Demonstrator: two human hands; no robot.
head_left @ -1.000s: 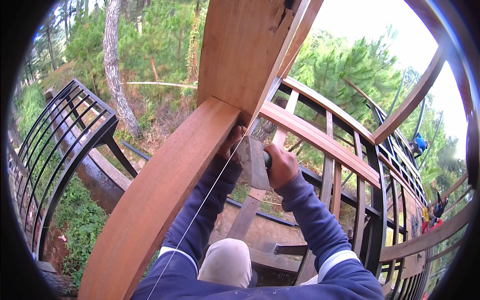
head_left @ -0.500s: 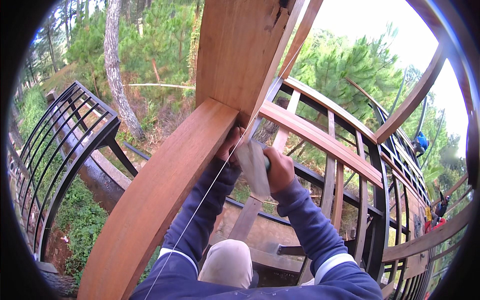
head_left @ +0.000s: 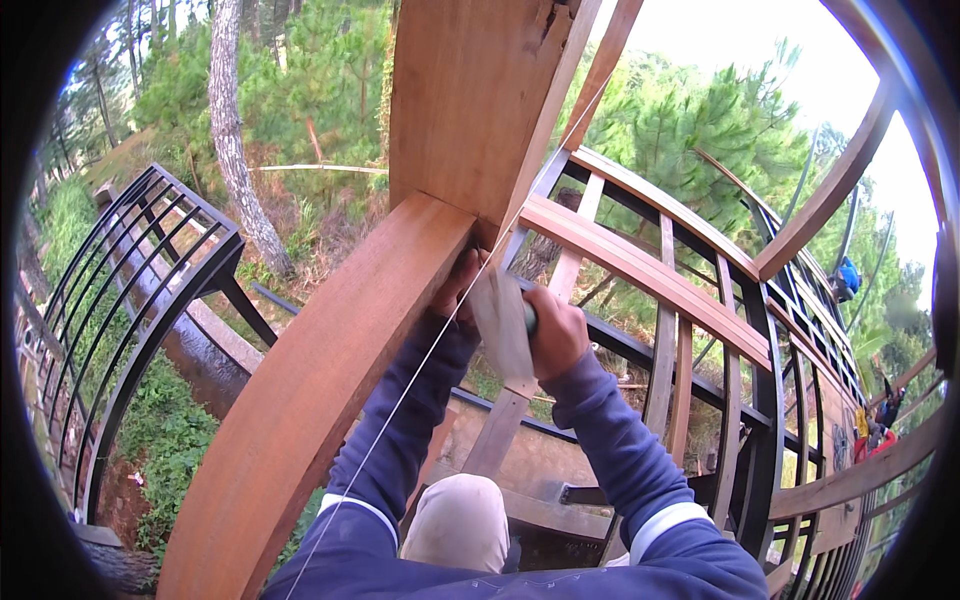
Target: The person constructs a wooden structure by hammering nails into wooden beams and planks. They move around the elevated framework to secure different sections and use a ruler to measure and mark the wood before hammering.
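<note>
Just below the joint of two reddish-brown wooden beams, both my hands are close together. My left hand [head_left: 458, 285] is raised against the side of the curved beam [head_left: 325, 385]; its fingers look bent, and the beam and a grey piece hide what they hold. My right hand [head_left: 558, 335] is closed round a dark green, handle-like thing [head_left: 530, 318], mostly covered by the fingers. Between the hands stands a weathered grey wooden piece [head_left: 502, 325], somewhat blurred. Above them rises the broad upright beam [head_left: 465, 110]. A thin white string [head_left: 420, 368] passes diagonally in front of the left hand.
To the right is a lattice of wooden slats [head_left: 650, 275] and black metal framing [head_left: 762, 400]. A black curved metal grid [head_left: 130, 290] stands at left beside a water channel [head_left: 205, 365]. My knee [head_left: 458, 525] is below my hands. Another person in blue [head_left: 848, 278] is far right.
My right hand has shifted very slightly left and down. The grey wooden piece has moved a little with it. My left hand stays by the beam joint.
</note>
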